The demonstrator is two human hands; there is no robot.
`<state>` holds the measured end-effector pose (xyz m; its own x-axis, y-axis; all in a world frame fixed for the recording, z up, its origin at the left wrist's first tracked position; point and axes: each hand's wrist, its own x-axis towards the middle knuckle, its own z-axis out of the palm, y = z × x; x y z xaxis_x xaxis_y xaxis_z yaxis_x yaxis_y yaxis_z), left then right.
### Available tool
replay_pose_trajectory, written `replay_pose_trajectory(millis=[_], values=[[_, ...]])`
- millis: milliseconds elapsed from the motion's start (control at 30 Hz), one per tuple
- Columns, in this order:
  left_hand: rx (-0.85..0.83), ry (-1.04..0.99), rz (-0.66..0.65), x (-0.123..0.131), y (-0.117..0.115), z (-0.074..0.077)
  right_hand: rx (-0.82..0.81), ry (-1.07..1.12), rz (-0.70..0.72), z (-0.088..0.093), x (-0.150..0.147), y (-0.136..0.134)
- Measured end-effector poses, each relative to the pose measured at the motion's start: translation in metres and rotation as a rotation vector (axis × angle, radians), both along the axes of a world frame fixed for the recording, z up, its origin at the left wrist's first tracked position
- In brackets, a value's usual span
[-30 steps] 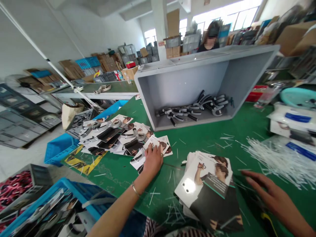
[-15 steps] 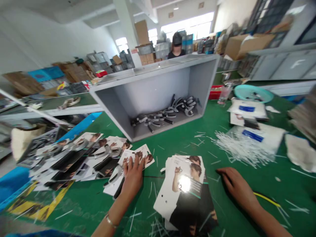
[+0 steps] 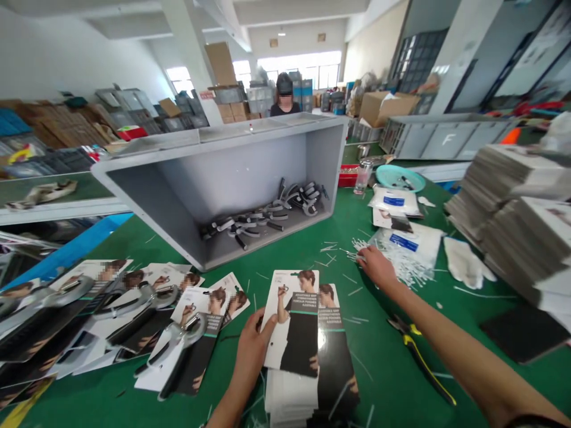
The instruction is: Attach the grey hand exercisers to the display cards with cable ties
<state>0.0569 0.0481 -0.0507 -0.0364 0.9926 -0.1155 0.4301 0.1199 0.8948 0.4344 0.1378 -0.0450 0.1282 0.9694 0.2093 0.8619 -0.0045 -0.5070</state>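
Observation:
My left hand point(image 3: 255, 351) grips the left edge of a printed packaging card point(image 3: 292, 324), thumb on its front, over a stack of such cards point(image 3: 336, 351). My right hand point(image 3: 377, 267) reaches out to the pile of white cable ties point(image 3: 413, 264), its fingers closed on some at the pile's left edge. Left of my left hand, a hand grip strengthener point(image 3: 185, 339) lies on a card. Several more carded grip strengtheners point(image 3: 74, 294) overlap further left. Yellow-and-black cutting pliers point(image 3: 422, 359) lie below my right forearm.
A grey crate point(image 3: 200, 261) on its side holds several loose grip strengtheners point(image 3: 250, 220). Bundled card stacks point(image 3: 513, 190), a white glove point(image 3: 466, 261) and a turquoise basin point(image 3: 399, 177) are to the right. A person point(image 3: 285, 104) is behind the crate.
My left hand has moved from the carded grip strengtheners to the card stack and taken a card. My right hand has gone from beside the pliers to the cable ties. The view has turned right.

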Motion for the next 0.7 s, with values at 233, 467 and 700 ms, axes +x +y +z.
replay_pose_trajectory(millis=[233, 467, 700], values=[[0.022, -0.033, 0.052, 0.0, -0.027, -0.009, 0.111, 0.226, -0.085, 0.047, -0.004, 0.028], [0.406, 0.226, -0.047, -0.003, -0.02, 0.038, -0.163, 0.467, 0.189, 0.091, -0.049, 0.001], [0.567, 0.547, -0.626, 0.026, -0.017, 0.099, -0.495, 0.211, 0.75, 0.106, -0.145, -0.076]])
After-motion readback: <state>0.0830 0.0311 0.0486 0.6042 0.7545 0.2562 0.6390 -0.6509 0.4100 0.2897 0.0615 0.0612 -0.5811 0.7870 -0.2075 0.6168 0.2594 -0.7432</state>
